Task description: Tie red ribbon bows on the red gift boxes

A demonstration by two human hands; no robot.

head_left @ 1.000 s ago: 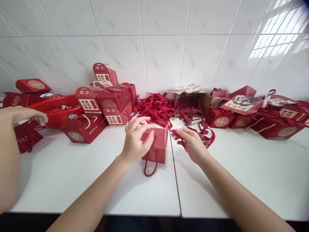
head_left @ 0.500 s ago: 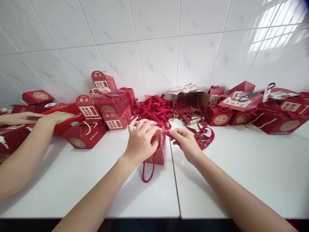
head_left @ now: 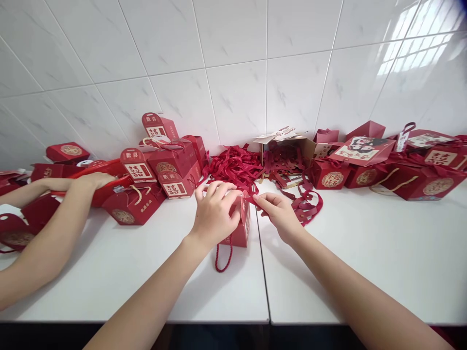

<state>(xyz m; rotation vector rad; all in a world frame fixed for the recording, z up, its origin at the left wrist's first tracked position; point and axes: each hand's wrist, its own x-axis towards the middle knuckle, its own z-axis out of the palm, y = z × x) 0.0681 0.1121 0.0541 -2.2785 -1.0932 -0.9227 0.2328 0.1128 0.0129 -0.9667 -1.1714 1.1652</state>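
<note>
In front of me on the white table stands a small red gift box [head_left: 240, 235], its rope handle [head_left: 224, 265] hanging down in a loop at the near side. My left hand [head_left: 216, 209] is closed over the top of this box, fingers curled on it, hiding most of the lid. At the box's right side my right hand [head_left: 276, 213] pinches a red ribbon [head_left: 250, 199] between thumb and fingers. The ribbon runs to the upper edge of the box; how it passes there is hidden by the fingers.
Behind the box lie a heap of red ribbons [head_left: 235, 167] and an open carton [head_left: 308, 149] of dark red strips. Red gift boxes are stacked at left [head_left: 171, 163] and right [head_left: 365, 150]. A co-worker's arms [head_left: 62, 233] reach over a red tray [head_left: 105, 189].
The view has shifted slightly. My hands keep nearly the same hold on the box and ribbon. At the left, the co-worker's near hand still rests by the tray.
</note>
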